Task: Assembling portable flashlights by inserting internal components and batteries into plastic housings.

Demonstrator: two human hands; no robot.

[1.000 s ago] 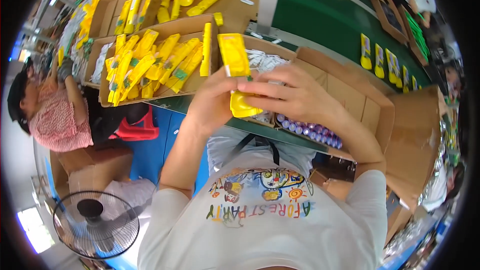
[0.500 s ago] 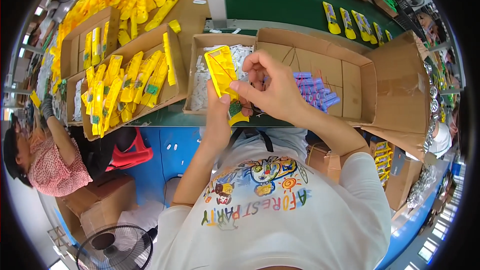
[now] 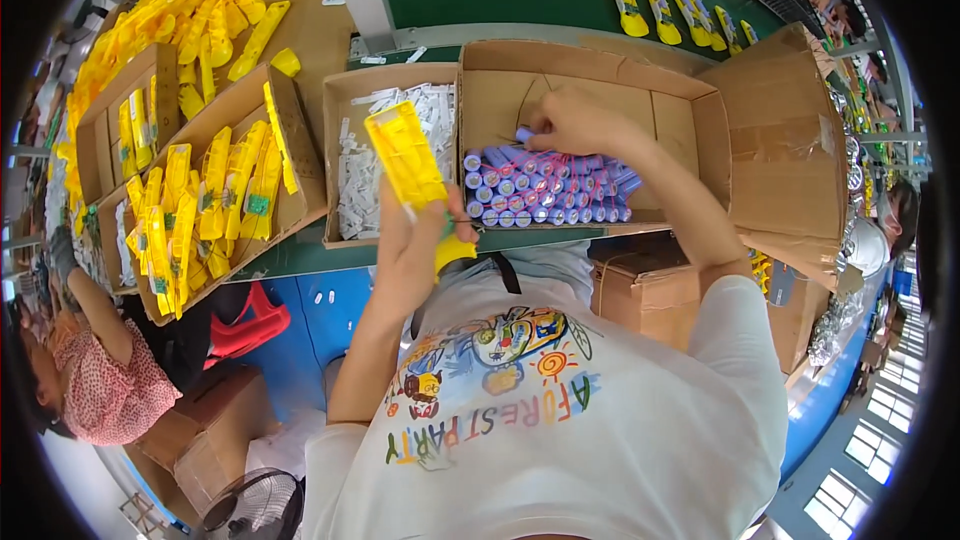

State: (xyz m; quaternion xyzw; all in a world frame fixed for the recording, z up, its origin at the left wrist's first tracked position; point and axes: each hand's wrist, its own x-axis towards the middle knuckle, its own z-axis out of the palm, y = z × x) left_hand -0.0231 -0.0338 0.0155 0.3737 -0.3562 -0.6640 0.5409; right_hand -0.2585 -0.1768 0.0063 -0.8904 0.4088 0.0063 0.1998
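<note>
My left hand (image 3: 405, 255) is closed around a yellow plastic casing (image 3: 404, 152), which stands tilted above the box of white parts. A bit of green shows at the casing's lower end, partly hidden by my fingers. Over the battery box, my right hand (image 3: 590, 123) pinches one purple cylindrical battery (image 3: 524, 134) between thumb and fingers. Just below it lie rows of similar purple batteries (image 3: 545, 188) with red wires, inside an open cardboard box (image 3: 692, 140). Small white strips (image 3: 362, 195) fill the narrower box beside them.
Left of these, a cardboard tray (image 3: 310, 155) holds yellow casings with green boards. A heap of yellow casings (image 3: 170, 25) lies behind it. Finished-looking yellow pieces (image 3: 625, 2) rest on the green surface at the back. A co-worker (image 3: 110, 370) sits at the left.
My right hand has left the yellow casing and moved right into the battery box, where it now pinches a battery. My left hand still holds the casing, and the view has shifted.
</note>
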